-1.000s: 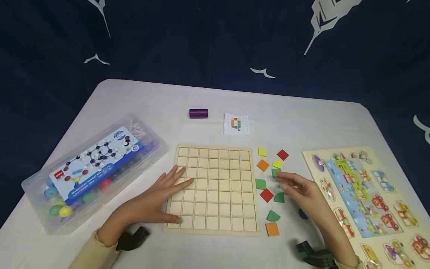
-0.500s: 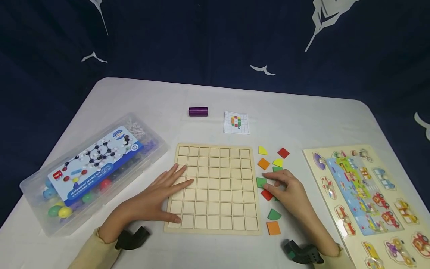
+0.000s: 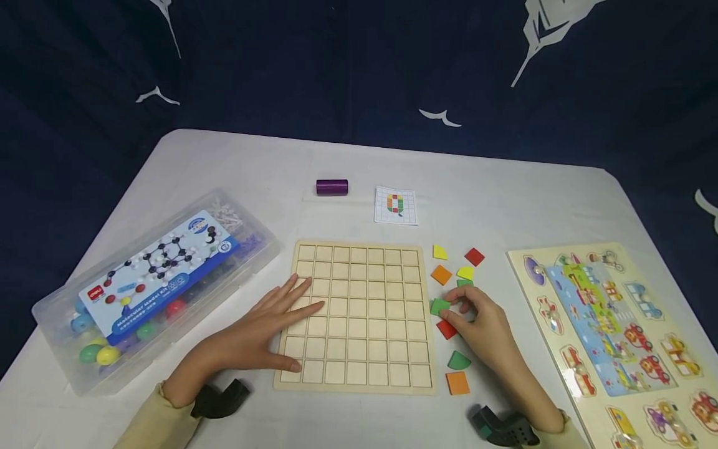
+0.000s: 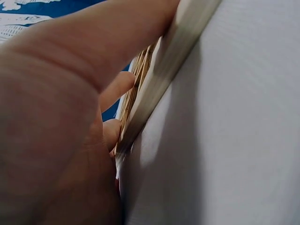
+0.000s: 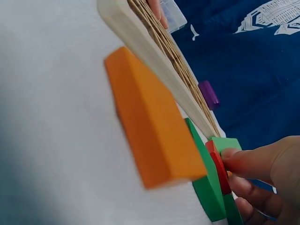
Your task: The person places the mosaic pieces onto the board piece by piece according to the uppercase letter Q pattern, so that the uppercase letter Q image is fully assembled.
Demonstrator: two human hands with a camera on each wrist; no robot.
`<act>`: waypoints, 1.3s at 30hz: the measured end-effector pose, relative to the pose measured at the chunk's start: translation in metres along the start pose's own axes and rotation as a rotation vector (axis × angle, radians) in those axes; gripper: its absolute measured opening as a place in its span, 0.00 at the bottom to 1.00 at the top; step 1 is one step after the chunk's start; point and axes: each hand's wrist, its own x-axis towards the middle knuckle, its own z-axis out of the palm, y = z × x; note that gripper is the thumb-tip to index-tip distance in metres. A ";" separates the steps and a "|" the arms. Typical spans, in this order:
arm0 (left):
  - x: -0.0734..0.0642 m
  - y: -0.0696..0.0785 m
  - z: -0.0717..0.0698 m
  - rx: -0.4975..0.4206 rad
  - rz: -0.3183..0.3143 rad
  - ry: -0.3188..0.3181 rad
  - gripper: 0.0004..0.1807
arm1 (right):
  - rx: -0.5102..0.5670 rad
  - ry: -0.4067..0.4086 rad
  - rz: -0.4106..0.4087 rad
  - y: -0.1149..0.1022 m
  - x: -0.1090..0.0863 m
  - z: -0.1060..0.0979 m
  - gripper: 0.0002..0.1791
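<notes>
A wooden grid board (image 3: 359,312) lies on the white table. My left hand (image 3: 269,330) rests flat on the board's left edge (image 4: 154,89), fingers spread and straight. My right hand (image 3: 477,321) is just right of the board and pinches a green square tile (image 3: 439,306) between thumb and fingertips (image 5: 234,157). Around it lie a red square (image 3: 445,328), a green quarter-round (image 3: 458,360), an orange square (image 3: 457,382), another orange square (image 3: 440,274), two yellow pieces (image 3: 440,252) and a red square (image 3: 473,256). A pattern card (image 3: 396,205) sits behind the board.
A clear plastic box with a molecular model kit (image 3: 151,280) stands at the left. A purple cylinder (image 3: 331,187) lies behind the board. A wooden vehicle puzzle (image 3: 617,324) lies at the right. Dark blue cloth hangs behind the table.
My right hand moved left from the loose tiles to the green square and now pinches it, tilted up off the table. The left hand has stayed on the board.
</notes>
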 end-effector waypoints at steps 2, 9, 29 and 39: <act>0.000 0.001 0.000 -0.008 0.001 0.000 0.51 | 0.018 0.005 0.007 -0.001 0.000 -0.002 0.11; 0.000 0.000 0.002 0.012 0.003 0.010 0.50 | 0.124 0.010 -0.022 -0.009 0.014 -0.012 0.06; 0.000 0.001 0.001 0.000 -0.019 0.004 0.50 | 0.269 -0.225 -0.131 -0.055 0.060 0.043 0.04; 0.000 0.002 0.001 -0.008 -0.021 0.010 0.49 | 0.193 -0.261 -0.199 -0.057 0.056 0.043 0.05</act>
